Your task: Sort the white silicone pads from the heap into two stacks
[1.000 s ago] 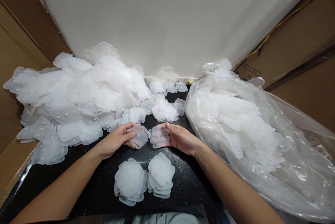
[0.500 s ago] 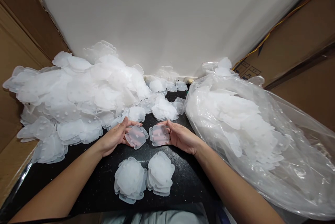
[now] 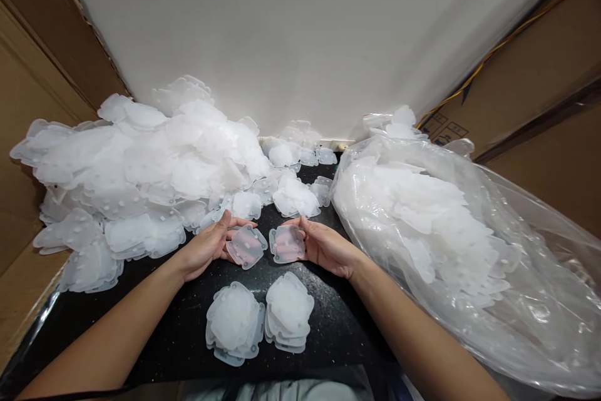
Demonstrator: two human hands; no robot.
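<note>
Head view: my left fingers (image 3: 244,223) lie loosely behind one translucent plastic plate (image 3: 246,248) over the desk (image 3: 173,332), thumb standing clear, so it could slip; my right fingers (image 3: 292,221) back another plate (image 3: 283,248), pinch uncertain. Knocks could spill the two stacks (image 3: 288,310) nearer me.

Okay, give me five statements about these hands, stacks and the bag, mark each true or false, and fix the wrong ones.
1. A left piece lies against the left hand. True.
2. The right hand has no piece against it. False: a right piece lies against its fingers.
3. The left stack and right stack lie nearer the person than the hands. True.
4. The bag stands left of the hands. False: the bag lies on the right.
5. The table is black. True.
</note>
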